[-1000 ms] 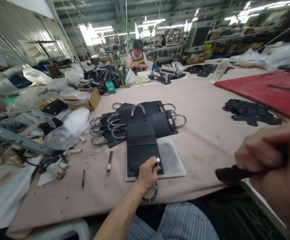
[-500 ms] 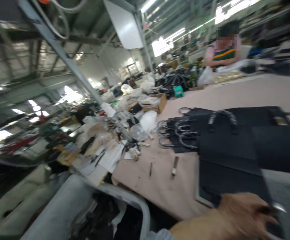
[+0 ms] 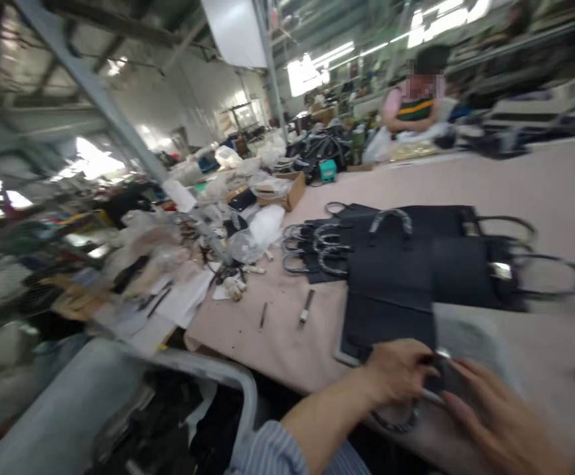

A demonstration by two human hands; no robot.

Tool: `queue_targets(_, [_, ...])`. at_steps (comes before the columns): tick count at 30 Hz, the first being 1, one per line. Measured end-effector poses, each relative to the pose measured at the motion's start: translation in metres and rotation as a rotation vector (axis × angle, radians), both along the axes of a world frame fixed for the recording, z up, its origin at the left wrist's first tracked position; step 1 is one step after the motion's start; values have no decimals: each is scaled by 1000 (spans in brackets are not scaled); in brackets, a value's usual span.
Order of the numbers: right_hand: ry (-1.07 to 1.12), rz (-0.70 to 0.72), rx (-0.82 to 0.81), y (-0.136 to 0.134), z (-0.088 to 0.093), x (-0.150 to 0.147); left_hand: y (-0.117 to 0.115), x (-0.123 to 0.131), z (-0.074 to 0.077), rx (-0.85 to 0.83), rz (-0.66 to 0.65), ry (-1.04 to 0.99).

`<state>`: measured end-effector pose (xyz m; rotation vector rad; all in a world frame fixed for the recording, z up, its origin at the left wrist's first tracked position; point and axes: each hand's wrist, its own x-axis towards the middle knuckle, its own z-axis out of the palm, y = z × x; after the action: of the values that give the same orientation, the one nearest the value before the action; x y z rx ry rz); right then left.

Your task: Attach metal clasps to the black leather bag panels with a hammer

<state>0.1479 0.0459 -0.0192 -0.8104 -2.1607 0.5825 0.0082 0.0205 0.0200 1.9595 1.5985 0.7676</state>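
A black handbag [image 3: 391, 290] lies at the table's front edge, one looped handle on its far side and another at the near side. My left hand [image 3: 401, 373] reaches across its near part, fingers curled on the black material. Close to those fingertips is a small shiny metal piece [image 3: 443, 354], probably a clasp. From the right, my right hand [image 3: 495, 412] meets it, with thumb and fingers either side of the dark edge. Motion blur softens both hands, and the exact pinch is partly hidden. Under the bag shows a pale grey board [image 3: 475, 340].
More black handbags [image 3: 480, 270] lie to the right, with looped handles [image 3: 337, 244] bunched at left. A brush-like tool [image 3: 307, 308] and a thin dark tool [image 3: 263, 316] rest on the pink-covered table [image 3: 277, 349]. A bin [image 3: 247, 389] stands below. Across the table sits a person [image 3: 413, 109].
The view has turned right, so the table's contents sit further left. My right hand has come into view and joined my left hand at the metal piece on the bag.
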Motion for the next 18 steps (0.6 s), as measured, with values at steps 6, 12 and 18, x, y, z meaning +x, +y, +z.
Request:
queue_targets(6, [-353, -229, 66, -22, -4, 35, 0, -13, -6, 22, 36, -286])
queue_targets(12, [-348, -230, 6, -25, 1, 32, -3, -16, -4, 196, -274, -349])
queue_targets(18, [-306, -247, -21, -26, 1, 33, 19, -68, -5, 63, 626, -887])
